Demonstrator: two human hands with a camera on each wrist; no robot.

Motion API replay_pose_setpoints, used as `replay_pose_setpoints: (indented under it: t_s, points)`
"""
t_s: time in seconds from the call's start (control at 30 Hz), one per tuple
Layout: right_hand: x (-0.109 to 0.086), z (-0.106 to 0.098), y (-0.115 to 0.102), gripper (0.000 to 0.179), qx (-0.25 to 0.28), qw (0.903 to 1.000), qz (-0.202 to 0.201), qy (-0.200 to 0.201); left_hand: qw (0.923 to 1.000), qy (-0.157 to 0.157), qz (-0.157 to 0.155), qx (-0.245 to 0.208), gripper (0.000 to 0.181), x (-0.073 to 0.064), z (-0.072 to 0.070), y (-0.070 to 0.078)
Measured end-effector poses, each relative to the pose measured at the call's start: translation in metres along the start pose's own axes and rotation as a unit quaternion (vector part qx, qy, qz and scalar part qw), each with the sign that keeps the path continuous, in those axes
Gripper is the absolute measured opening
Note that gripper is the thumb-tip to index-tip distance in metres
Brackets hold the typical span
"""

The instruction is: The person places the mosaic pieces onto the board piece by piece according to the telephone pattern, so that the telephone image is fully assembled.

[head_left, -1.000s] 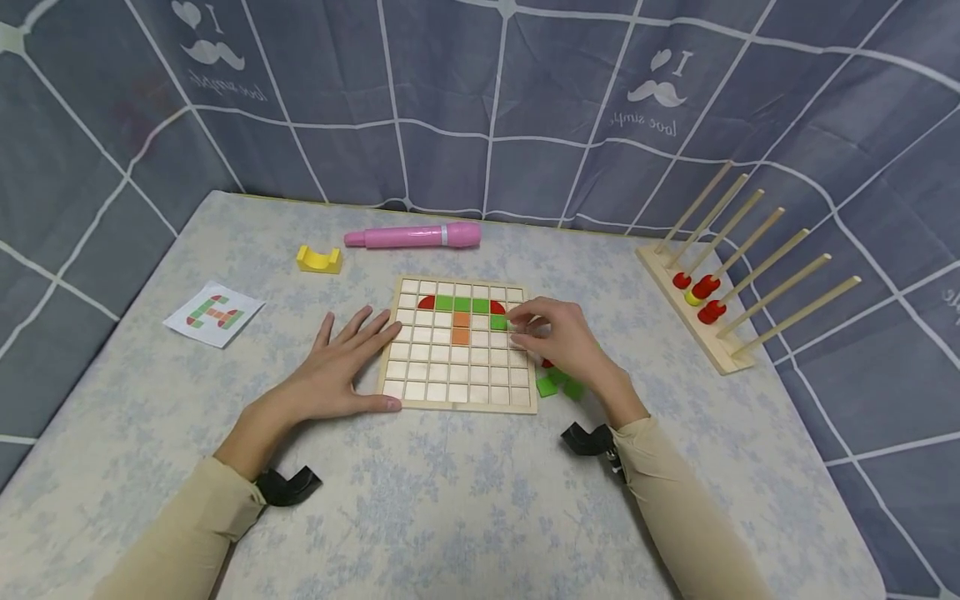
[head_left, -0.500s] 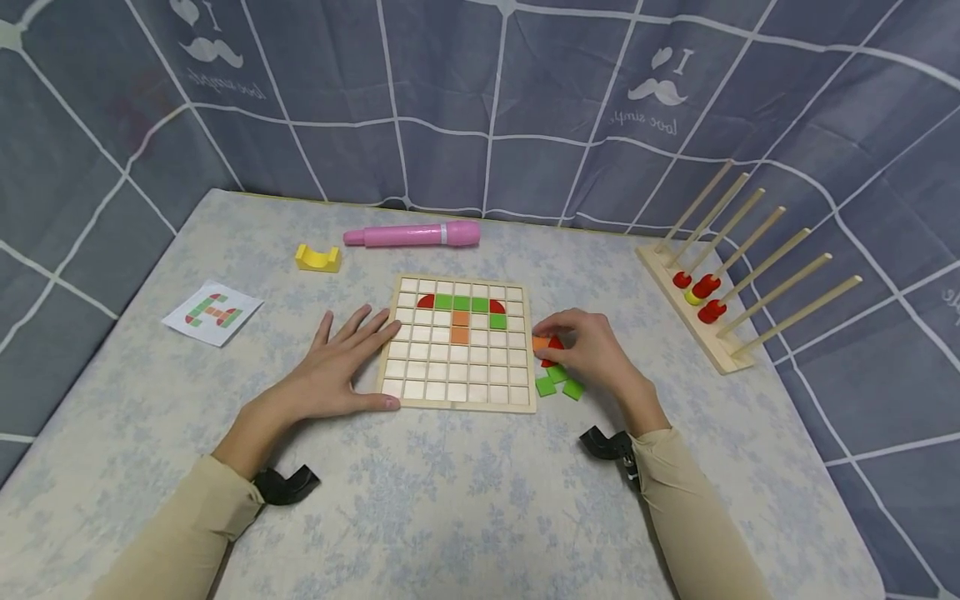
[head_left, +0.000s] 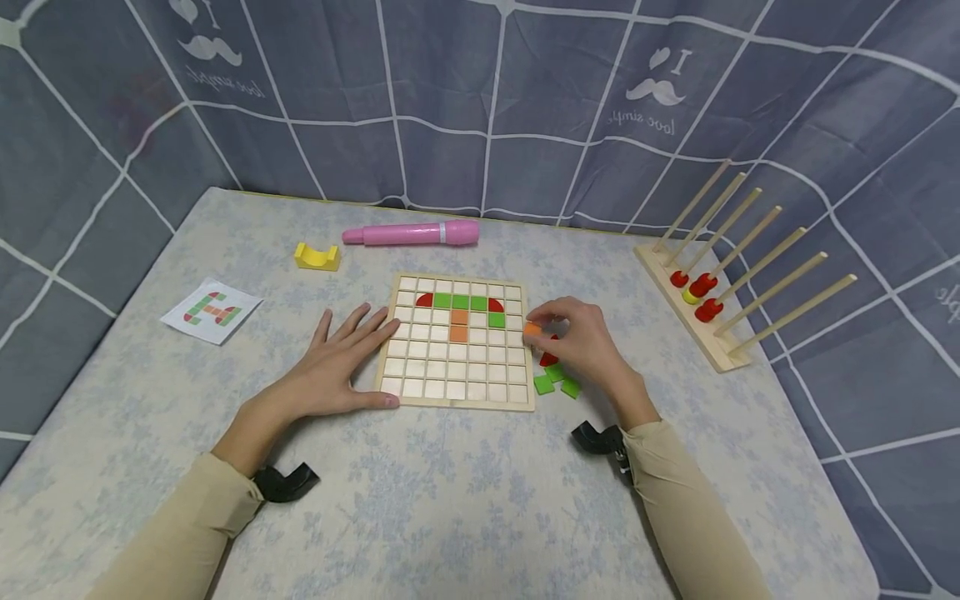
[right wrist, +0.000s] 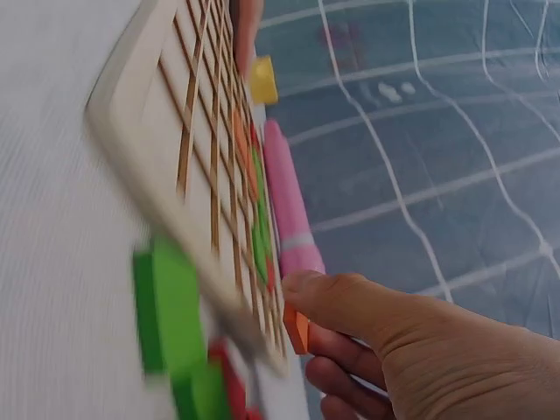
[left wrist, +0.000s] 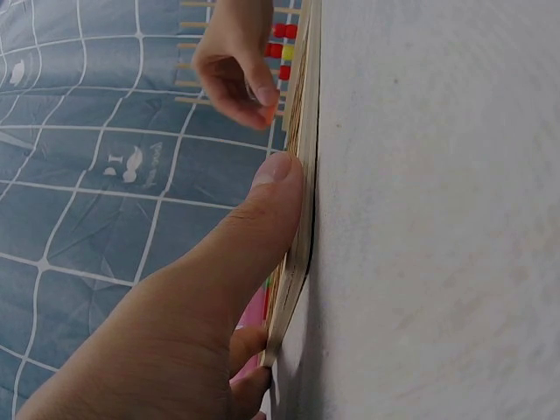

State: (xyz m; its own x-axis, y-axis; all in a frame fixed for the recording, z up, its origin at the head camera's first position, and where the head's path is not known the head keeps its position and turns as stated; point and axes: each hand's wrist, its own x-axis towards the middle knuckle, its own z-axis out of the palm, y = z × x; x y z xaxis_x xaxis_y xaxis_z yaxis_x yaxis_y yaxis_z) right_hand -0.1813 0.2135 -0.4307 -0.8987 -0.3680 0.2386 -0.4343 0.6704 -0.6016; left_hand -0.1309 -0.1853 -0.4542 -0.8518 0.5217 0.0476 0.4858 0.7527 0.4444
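My right hand (head_left: pixel 577 333) pinches an orange square tile (right wrist: pixel 296 327) between thumb and fingers, close by the right edge of a wooden grid board (head_left: pixel 456 392). Spread along the board's left edge, my left hand (head_left: pixel 330 371) rests with straight fingers, its thumb (left wrist: pixel 276 188) at the near corner. Set in the grid are a row of green tiles (head_left: pixel 461 302) with red rounded tiles (head_left: pixel 424 300) at both ends, one more green tile (head_left: pixel 496 320) below the right end, and two orange tiles (head_left: pixel 459 326) in a column. Loose green tiles (head_left: pixel 543 384) and red tiles (head_left: pixel 549 357) lie under the right hand.
A white card (head_left: pixel 213 312) with a coloured tile pattern lies at the left. Behind the board are a yellow cradle-shaped block (head_left: pixel 317 257) and a pink marker-shaped stick (head_left: pixel 411 234). A wooden peg rack (head_left: pixel 690 312) with red and yellow beads stands at the right.
My right hand moved from the grid to the loose tiles, took hold of an orange tile, and has come back slightly up toward the board's edge. The left hand stays put.
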Motion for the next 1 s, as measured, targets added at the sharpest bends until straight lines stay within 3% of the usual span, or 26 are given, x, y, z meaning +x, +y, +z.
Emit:
replay_pose_setpoints:
  t_s: [0.23,0.43,0.63,1.0]
  points:
    - [0.02,0.028,-0.033,0.025,0.015,0.9968,-0.064,-0.045,1.0,0.0,-0.003,0.002,0.115,-0.001,0.0,-0.002]
    - [0.028,0.049,-0.057,0.023,0.017,0.9941,-0.078,-0.074,1.0,0.002,-0.001,0.002,0.114,-0.001,0.001,-0.002]
    - [0.026,0.06,-0.061,0.022,0.023,0.9932,-0.074,-0.087,1.0,-0.002,-0.001,0.005,0.114,0.001,0.001,-0.003]
    - [0.02,0.071,-0.055,0.021,0.074,0.9913,-0.084,-0.069,0.9999,0.014,0.01,0.003,0.114,-0.001,0.003,-0.003]
